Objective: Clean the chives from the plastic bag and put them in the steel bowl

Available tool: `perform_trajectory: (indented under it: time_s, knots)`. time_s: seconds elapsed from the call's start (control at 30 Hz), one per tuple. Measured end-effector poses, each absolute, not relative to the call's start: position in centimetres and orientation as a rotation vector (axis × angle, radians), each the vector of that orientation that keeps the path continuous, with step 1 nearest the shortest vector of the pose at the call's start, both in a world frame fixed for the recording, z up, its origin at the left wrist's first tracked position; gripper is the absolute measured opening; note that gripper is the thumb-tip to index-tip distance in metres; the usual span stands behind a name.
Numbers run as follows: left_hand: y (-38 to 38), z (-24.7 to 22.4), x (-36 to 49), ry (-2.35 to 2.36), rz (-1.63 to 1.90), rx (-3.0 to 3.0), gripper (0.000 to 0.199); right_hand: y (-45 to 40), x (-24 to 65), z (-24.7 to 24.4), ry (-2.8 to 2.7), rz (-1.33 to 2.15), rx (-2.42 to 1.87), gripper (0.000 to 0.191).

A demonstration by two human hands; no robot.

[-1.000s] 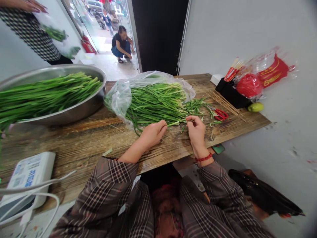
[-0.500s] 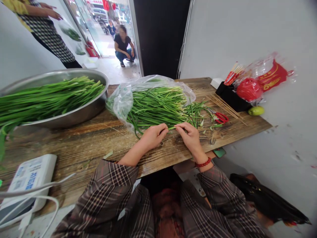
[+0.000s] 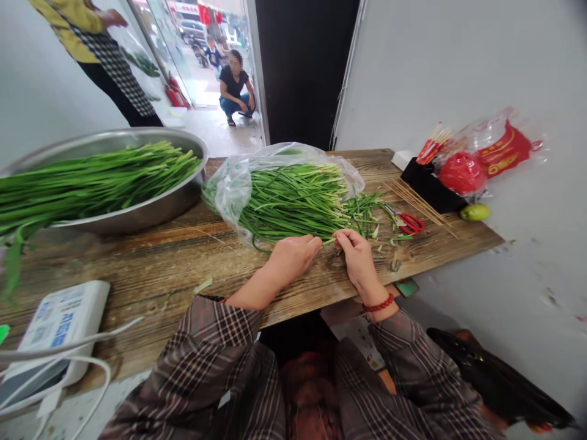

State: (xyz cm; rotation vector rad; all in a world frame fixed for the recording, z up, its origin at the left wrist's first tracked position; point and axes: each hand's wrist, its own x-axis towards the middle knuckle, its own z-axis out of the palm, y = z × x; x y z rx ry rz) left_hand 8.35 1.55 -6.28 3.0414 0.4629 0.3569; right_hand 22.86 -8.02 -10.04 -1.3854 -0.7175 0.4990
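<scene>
Between my two hands a thin green garlic chive stalk is stretched level at the near edge of the pile. My left hand is closed around its leafy side, fingers curled. My right hand pinches the cut end between thumb and forefinger. Right behind my hands, a pile of garlic chives lies on an opened clear plastic bag, pale ends to the right. Short trimmed scraps lie beside those ends, next to red-handled scissors.
A large metal basin of chives stands at left on the wooden table. Bamboo skewers, a black box and a green fruit are at right. A white device with cables sits front left. Two people are beyond.
Both my hands have shifted slightly right in view, still holding a chive stalk between them. At the upper left, the standing person has changed posture, with an arm raised.
</scene>
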Motion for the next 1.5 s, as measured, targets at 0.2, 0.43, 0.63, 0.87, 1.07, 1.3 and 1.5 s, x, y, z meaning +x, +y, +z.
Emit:
perform_trajectory:
  time_s: [0.2, 0.43, 0.63, 0.87, 1.07, 1.3, 1.5]
  knots:
    - [1.8, -6.4, 7.7, 0.521, 0.347, 3.048, 0.028, -8.3, 23.9, -11.0, -0.523, 0.445, -1.294, 0.029]
    - [1.9, -6.3, 7.3, 0.551, 0.359, 3.033, 0.029, -8.3, 23.7, -11.5, -0.708, 0.374, -1.437, 0.030]
    - [2.0, -6.6, 7.3, 0.538, 0.361, 3.019, 0.025, -8.4, 23.4, -11.3, -0.790, 0.498, -1.485, 0.034]
    - [1.8, -6.5, 7.3, 0.553, 0.326, 3.028, 0.028, -8.4, 23.3, -11.7, -0.823, 0.473, -1.485, 0.032]
    - [1.9, -6.5, 7.2, 0.558, 0.298, 3.010, 0.028, -8.3, 23.8, -11.9, -0.640, 0.462, -1.351, 0.033]
    - [2.4, -6.9, 7.2, 0.715, 0.481, 2.768, 0.025, -8.3, 24.5, -12.5, -0.948, 0.335, -1.623, 0.033]
    - [2.6, -6.9, 7.0, 0.764, 0.470, 2.778, 0.023, -7.6, 24.2, -13.0, -1.413, -0.024, -1.722, 0.028]
